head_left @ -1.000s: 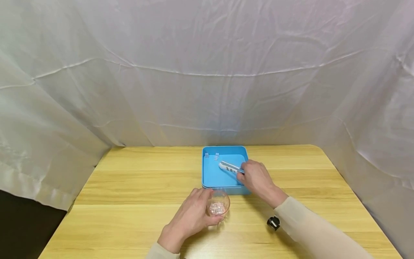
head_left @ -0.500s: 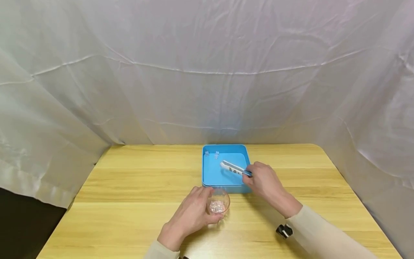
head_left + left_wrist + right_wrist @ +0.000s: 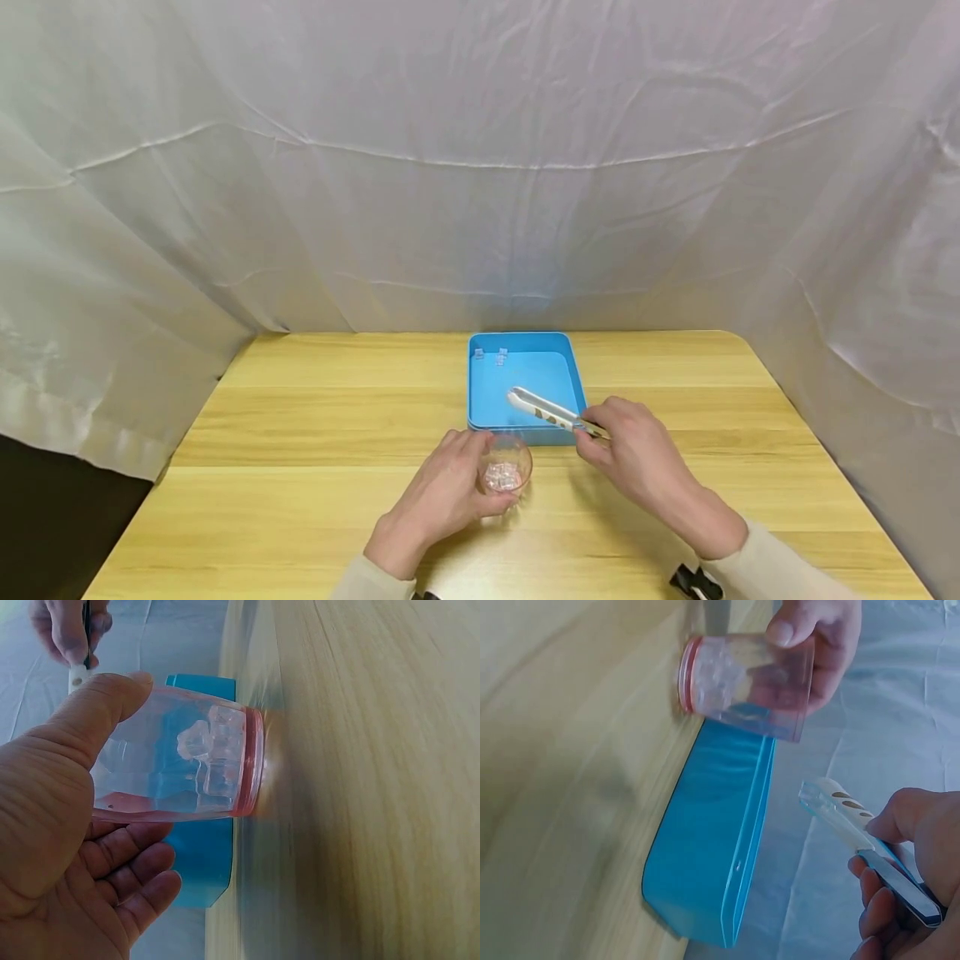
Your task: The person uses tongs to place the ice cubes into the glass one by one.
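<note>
My left hand (image 3: 442, 500) grips a clear, pink-tinted cup (image 3: 507, 462), thumb on the near side and fingers on the far side. The cup stands upright on the table with several clear cubes (image 3: 217, 757) at its bottom. My right hand (image 3: 641, 458) holds small tongs (image 3: 551, 410) with white, perforated tips and metal arms. What looks like a clear cube (image 3: 812, 796) is caught at the tongs' tips, above the near part of a blue square tray (image 3: 525, 436). A few more clear cubes (image 3: 501, 357) lie in the tray's far left corner.
The wooden table (image 3: 315, 433) carries the tray behind the cup, close to its far edge. Pale grey fabric (image 3: 480, 208) hangs behind and at both sides. A dark area (image 3: 60, 517) shows beyond the table at lower left.
My right hand has drawn back to the right and toward me, and the tongs' tips have come nearer the tray's front rim. The left hand and cup stay in place.
</note>
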A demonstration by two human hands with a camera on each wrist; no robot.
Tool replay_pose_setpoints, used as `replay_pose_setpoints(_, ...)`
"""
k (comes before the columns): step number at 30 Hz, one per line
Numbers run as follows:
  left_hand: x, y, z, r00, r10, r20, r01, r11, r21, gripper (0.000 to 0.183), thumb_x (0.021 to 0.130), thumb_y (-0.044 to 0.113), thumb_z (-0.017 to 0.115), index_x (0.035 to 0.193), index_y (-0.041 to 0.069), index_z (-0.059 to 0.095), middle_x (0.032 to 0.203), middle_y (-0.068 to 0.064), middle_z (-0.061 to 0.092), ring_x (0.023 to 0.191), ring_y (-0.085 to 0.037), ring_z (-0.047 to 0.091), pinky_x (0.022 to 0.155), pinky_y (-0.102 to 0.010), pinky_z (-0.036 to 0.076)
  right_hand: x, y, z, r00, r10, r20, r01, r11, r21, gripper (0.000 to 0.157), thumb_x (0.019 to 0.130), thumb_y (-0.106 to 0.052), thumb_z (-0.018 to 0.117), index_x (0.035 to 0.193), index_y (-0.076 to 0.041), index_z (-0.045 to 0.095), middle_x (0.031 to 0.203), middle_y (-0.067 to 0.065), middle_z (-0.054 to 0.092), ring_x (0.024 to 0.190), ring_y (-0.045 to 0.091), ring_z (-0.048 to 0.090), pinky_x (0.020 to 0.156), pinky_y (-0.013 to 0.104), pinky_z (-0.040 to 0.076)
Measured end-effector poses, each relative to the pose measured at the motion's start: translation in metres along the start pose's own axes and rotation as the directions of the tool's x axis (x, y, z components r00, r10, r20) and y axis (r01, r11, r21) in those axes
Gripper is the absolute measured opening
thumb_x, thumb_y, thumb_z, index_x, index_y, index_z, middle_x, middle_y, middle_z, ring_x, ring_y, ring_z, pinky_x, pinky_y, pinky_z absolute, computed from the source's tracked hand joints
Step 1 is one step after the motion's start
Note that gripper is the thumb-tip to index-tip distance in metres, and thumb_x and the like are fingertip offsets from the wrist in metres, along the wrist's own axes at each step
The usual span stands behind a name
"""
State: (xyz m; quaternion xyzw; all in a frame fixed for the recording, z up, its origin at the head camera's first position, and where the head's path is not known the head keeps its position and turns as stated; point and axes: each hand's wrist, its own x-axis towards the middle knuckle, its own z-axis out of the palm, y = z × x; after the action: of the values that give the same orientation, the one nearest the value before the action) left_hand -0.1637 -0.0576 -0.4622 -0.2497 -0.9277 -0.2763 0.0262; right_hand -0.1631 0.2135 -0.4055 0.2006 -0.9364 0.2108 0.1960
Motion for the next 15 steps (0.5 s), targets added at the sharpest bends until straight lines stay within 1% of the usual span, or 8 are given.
replay_pose_setpoints(5, 0.0, 0.0, 0.0, 1.0, -0.011, 0.008, 0.011, 1.0, -0.003, 0.081, 0.08, 0.049, 0.09, 0.143, 0.01, 0.058, 0.129, 0.0, 0.068, 0.113, -0.017, 0.058, 0.099, -0.036, 0.055, -0.012, -0.005, -0.005, 0.999, -0.023, -0.026, 0.023, 1.0, -0.004, 0.006, 0.087, -0.012, 0.081, 0.092, -0.015, 0.079, 0.078, -0.012, 0.06, 0.069, 0.003, 0.047, 0.062, 0.025, 0.045)
replay_pose_setpoints(9, 0.0, 0.0, 0.001, 1.0, -0.015, 0.012, 0.015, 1.0, -0.003, 0.08, 0.08, 0.049, 0.09, 0.142, 0.009, 0.059, 0.129, -0.002, 0.068, 0.113, -0.017, 0.058, 0.099, -0.036, 0.055, -0.021, -0.007, -0.007, 0.998, -0.043, -0.047, 0.043, 0.999, 0.002, 0.008, 0.084, -0.012, 0.083, 0.089, -0.017, 0.078, 0.077, -0.016, 0.058, 0.069, 0.001, 0.045, 0.06, 0.022, 0.043)
replay_pose_setpoints(15, 0.0, 0.0, 0.001, 1.0, -0.02, 0.017, 0.02, 1.0, 0.001, 0.08, 0.081, 0.05, 0.088, 0.142, 0.008, 0.059, 0.13, -0.002, 0.068, 0.113, -0.016, 0.057, 0.099, -0.035, 0.054, -0.033, -0.008, -0.005, 0.985, -0.144, -0.091, 0.146, 0.989, 0.015, 0.016, 0.077, -0.01, 0.085, 0.085, -0.019, 0.074, 0.077, -0.017, 0.056, 0.071, -0.001, 0.045, 0.058, 0.019, 0.045)
